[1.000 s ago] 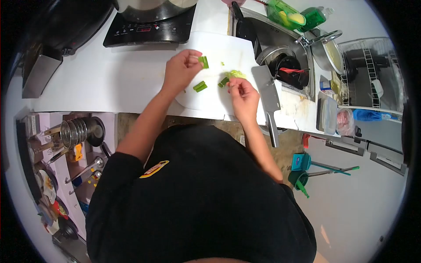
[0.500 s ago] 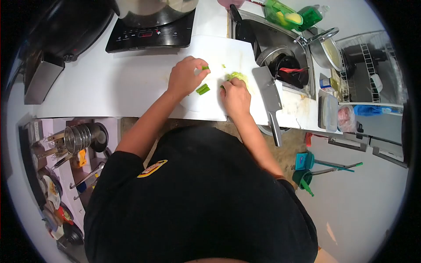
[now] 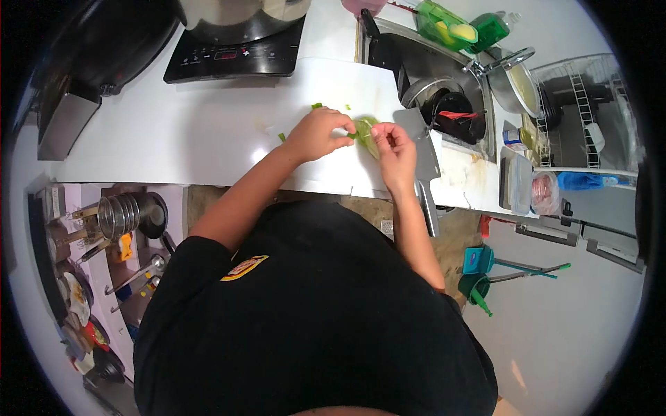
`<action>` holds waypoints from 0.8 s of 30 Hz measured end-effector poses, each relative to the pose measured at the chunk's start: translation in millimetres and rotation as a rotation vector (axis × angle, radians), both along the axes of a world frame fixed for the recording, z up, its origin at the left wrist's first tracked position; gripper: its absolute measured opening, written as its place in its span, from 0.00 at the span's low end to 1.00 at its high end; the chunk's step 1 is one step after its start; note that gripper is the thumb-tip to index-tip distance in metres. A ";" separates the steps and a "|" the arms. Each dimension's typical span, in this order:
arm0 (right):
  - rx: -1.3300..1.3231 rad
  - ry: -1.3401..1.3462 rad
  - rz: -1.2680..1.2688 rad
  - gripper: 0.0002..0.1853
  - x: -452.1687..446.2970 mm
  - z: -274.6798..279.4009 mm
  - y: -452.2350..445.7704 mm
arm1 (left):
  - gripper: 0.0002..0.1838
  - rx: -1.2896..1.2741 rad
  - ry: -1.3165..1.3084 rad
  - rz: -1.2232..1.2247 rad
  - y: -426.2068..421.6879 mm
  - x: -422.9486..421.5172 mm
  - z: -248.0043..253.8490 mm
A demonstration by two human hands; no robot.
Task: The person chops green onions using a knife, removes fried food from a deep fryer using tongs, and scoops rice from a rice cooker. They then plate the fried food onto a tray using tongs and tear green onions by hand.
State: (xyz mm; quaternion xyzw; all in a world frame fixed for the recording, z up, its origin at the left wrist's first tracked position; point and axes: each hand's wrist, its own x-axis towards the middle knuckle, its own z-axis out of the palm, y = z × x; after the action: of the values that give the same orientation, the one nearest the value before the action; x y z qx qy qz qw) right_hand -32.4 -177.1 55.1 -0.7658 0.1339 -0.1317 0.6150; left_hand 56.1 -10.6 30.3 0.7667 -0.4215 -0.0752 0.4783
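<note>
My left hand (image 3: pixel 321 134) is pinched on a small green vegetable piece (image 3: pixel 352 134) above the white cutting board (image 3: pixel 326 76). Close to its right, my right hand (image 3: pixel 395 147) has thumb and forefinger pressed together at the edge of a pale green vegetable heap (image 3: pixel 368 132); what they hold is too small to make out. Beyond my left hand, a green piece (image 3: pixel 316 106) lies on the board, partly hidden. Another green bit (image 3: pixel 282 137) sits left of my left wrist. The cleaver (image 3: pixel 428 163) rests right of my right hand, its handle over the counter's front edge.
A black induction cooker (image 3: pixel 232 59) bearing a metal pot (image 3: pixel 243 21) stands at the back left. The sink (image 3: pixel 395 41) at right holds a black pan (image 3: pixel 461 125). Plastic containers (image 3: pixel 517 182) stand at the counter's right end. A grey metal box (image 3: pixel 69 125) is far left.
My left hand has moved right, toward the pale green heap. My right hand has shifted slightly right, its fingertips now at the heap's edge. More of the heap shows between the hands.
</note>
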 end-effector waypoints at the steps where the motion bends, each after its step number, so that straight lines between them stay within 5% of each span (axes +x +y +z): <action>1: -0.064 -0.038 -0.032 0.06 1.5 -3.0 -5.9 | 0.13 0.004 -0.039 0.056 -0.5 -0.6 -5.1; 12: -0.562 0.184 -0.017 0.03 2.6 9.7 -28.9 | 0.11 0.496 -0.026 0.359 -17.4 -17.1 8.0; 18: -0.493 0.079 -0.038 0.06 2.2 11.1 -26.3 | 0.06 0.124 0.274 0.405 8.2 -11.5 20.7; 20: -0.408 0.030 -0.020 0.07 2.2 12.3 -17.6 | 0.04 -0.177 0.764 0.293 17.0 -9.7 19.2; 24: -0.329 -0.155 0.126 0.06 4.5 13.6 -8.4 | 0.07 -0.468 1.034 0.139 31.1 -6.7 16.5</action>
State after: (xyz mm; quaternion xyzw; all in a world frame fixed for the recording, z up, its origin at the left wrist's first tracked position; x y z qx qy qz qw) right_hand -28.0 -185.5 68.7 -0.8505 0.0143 -0.1717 0.4969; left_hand 49.4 20.5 46.8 0.5298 -0.0868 -0.3138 0.7832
